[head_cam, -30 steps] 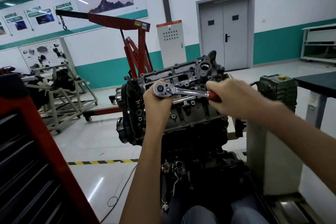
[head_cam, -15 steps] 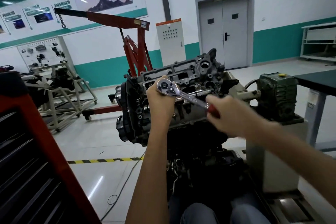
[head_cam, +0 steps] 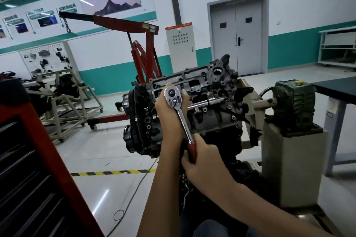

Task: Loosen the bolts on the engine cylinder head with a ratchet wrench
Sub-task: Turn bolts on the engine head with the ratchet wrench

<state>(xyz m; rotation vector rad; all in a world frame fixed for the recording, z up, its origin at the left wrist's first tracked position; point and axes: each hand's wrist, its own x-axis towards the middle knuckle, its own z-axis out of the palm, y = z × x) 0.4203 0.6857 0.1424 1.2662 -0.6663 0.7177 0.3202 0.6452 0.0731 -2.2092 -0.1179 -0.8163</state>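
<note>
A grey engine cylinder head (head_cam: 210, 90) sits tilted on a stand in the middle of the view. A chrome ratchet wrench (head_cam: 180, 113) with a red handle is set on the head's left part, its round head up and its handle pointing down toward me. My left hand (head_cam: 169, 113) is wrapped behind and under the ratchet's head, holding it in place. My right hand (head_cam: 200, 158) grips the red handle low in front of the engine. The bolt and socket under the ratchet head are hidden by my left hand.
A red tool cabinet (head_cam: 38, 169) stands close at the left. Behind the engine is a red engine crane (head_cam: 142, 48). A green gearbox (head_cam: 294, 102) on a grey pedestal stands at the right, beside a dark table (head_cam: 339, 86). A yellow-black stripe (head_cam: 113, 173) and a cable cross the floor.
My right hand has swung the wrench handle from pointing right, level with the head, down and toward me. My left hand stayed on the ratchet head.
</note>
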